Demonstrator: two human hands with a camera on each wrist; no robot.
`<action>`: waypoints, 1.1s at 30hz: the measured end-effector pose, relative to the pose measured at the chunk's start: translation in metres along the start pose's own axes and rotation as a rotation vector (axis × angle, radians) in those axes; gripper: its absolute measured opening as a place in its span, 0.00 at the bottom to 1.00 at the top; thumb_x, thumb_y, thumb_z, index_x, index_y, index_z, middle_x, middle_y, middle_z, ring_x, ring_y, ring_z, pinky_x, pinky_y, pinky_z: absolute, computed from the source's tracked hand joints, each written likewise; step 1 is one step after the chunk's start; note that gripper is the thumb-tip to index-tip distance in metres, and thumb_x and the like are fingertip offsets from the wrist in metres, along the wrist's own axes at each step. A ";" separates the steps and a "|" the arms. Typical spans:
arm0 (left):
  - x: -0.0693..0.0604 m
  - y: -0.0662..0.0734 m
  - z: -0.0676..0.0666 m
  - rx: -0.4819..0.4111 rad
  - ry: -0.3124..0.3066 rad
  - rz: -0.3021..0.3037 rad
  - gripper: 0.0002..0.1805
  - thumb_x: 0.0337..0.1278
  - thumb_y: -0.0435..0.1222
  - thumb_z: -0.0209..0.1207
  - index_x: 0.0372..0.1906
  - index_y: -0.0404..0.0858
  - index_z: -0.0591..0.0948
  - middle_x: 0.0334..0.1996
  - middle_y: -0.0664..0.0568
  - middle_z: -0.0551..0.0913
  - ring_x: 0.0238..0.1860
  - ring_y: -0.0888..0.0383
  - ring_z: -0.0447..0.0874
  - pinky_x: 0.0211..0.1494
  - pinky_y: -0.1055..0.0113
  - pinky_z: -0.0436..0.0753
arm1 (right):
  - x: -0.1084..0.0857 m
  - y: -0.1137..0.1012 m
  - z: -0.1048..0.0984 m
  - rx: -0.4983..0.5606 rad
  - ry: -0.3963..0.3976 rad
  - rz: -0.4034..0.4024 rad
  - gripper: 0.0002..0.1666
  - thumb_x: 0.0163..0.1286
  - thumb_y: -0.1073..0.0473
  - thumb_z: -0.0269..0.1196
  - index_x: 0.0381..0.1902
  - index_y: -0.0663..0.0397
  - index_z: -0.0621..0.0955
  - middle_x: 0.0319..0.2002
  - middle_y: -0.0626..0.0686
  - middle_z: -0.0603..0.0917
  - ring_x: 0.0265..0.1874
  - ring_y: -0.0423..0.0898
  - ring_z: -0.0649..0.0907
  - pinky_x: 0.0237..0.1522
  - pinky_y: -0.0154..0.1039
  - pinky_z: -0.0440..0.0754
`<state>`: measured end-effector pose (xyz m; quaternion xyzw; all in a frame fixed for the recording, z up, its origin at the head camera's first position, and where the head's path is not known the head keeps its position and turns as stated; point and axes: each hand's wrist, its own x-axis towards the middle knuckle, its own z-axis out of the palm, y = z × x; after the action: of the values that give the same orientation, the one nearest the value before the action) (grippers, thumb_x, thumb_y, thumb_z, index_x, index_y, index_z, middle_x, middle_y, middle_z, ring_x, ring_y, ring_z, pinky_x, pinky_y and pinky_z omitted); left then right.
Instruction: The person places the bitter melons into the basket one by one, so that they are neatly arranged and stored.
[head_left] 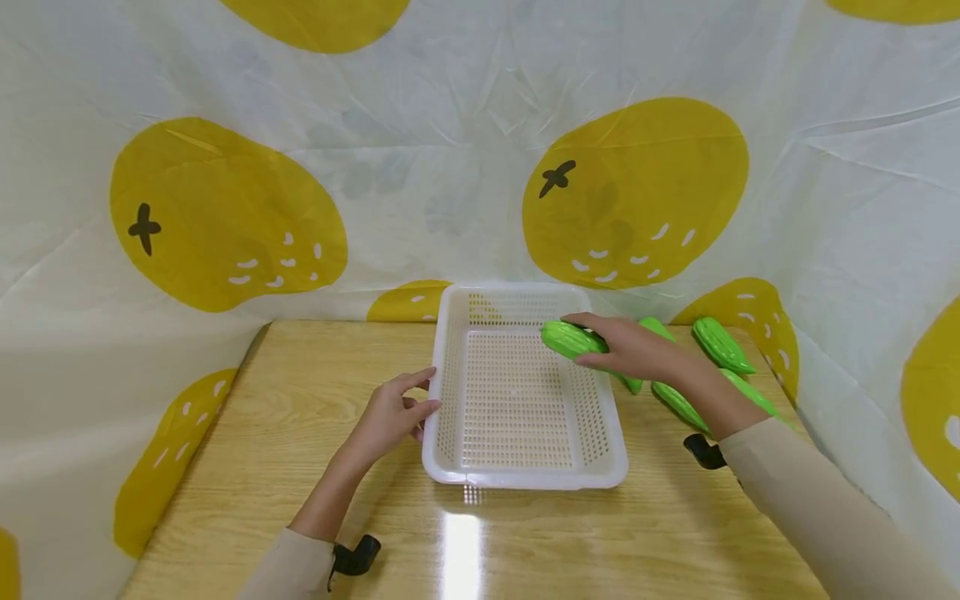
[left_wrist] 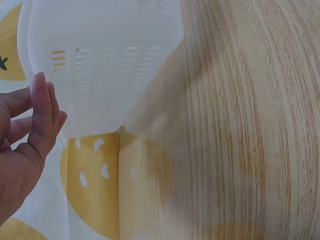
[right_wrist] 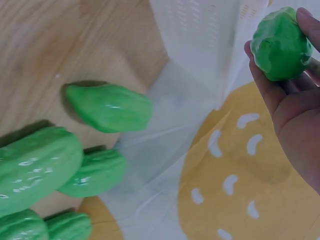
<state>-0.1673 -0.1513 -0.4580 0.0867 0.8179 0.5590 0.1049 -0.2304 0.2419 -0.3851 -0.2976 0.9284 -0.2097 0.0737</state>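
Note:
A white perforated plastic basket [head_left: 525, 479] stands on the wooden table. My left hand [head_left: 393, 408] holds its left rim, thumb and fingers at the edge; the left wrist view shows this hand [left_wrist: 30, 130] beside the basket's wall [left_wrist: 100, 30]. Over the basket's right side, my right hand [head_left: 633, 346] grips a green bitter melon [head_left: 568, 339] between thumb and fingers. Seen in the right wrist view, the held melon [right_wrist: 281, 45] is clear of the table. Within the basket I see only its bare slotted floor.
Several more green bitter melons lie on the table right of the basket, among them one at the back right [head_left: 722, 344] and one under my right forearm [head_left: 678, 404]. A white cloth [head_left: 450, 167] printed with yellow fruit hangs behind and around the table [head_left: 315, 358].

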 end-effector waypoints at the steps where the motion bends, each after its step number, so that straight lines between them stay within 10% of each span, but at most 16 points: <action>1: 0.000 0.000 0.000 0.000 0.002 -0.001 0.33 0.66 0.31 0.66 0.75 0.37 0.71 0.58 0.40 0.79 0.26 0.54 0.86 0.28 0.49 0.92 | 0.002 -0.001 -0.001 -0.004 -0.008 -0.006 0.40 0.72 0.48 0.69 0.77 0.51 0.69 0.61 0.58 0.83 0.52 0.53 0.85 0.53 0.54 0.86; 24: 0.002 0.001 0.000 -0.028 -0.028 0.021 0.34 0.66 0.31 0.66 0.75 0.34 0.70 0.59 0.36 0.78 0.26 0.56 0.86 0.30 0.43 0.91 | 0.053 -0.031 0.005 0.047 -0.227 -0.077 0.37 0.72 0.51 0.69 0.73 0.54 0.72 0.66 0.53 0.79 0.61 0.49 0.79 0.65 0.50 0.81; 33: 0.000 0.002 -0.001 -0.035 -0.030 0.022 0.34 0.67 0.31 0.66 0.76 0.34 0.70 0.58 0.37 0.77 0.25 0.55 0.84 0.23 0.59 0.90 | 0.070 -0.042 0.024 0.038 -0.274 -0.152 0.34 0.70 0.50 0.71 0.70 0.53 0.75 0.60 0.51 0.83 0.57 0.48 0.82 0.62 0.49 0.83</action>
<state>-0.1671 -0.1518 -0.4562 0.1024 0.8054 0.5729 0.1125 -0.2592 0.1620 -0.3896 -0.3916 0.8803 -0.1897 0.1894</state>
